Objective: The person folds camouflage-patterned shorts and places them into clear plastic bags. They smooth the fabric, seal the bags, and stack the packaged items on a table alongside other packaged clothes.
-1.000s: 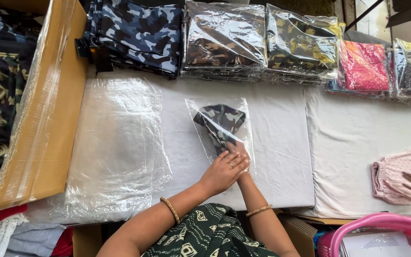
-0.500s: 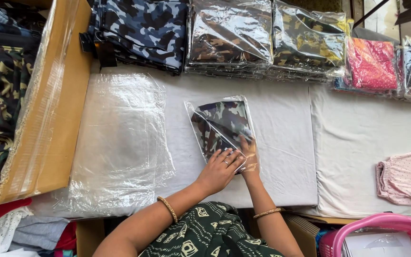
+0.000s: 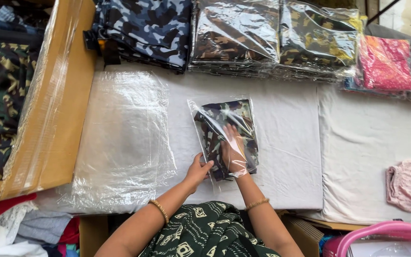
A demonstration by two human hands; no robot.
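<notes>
Packing nearly done — folded camouflage garment (image 3: 224,135) almost wholly inside the clear plastic bag (image 3: 200,112) on the white table (image 3: 291,157). Right hand (image 3: 234,150) deep in the bag's mouth, fingers flat and spread on the cloth, gripping nothing. Left hand (image 3: 198,170) pinching the bag's open edge. Left to do — withdrawing the hand, closing the mouth. Stack of empty bags (image 3: 122,138) just beside, left.

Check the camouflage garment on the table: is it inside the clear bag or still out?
Inside. The folded camouflage garment lies within the clear bag, the right hand reaching in through its open near end while the left hand holds the bag's edge.
</notes>
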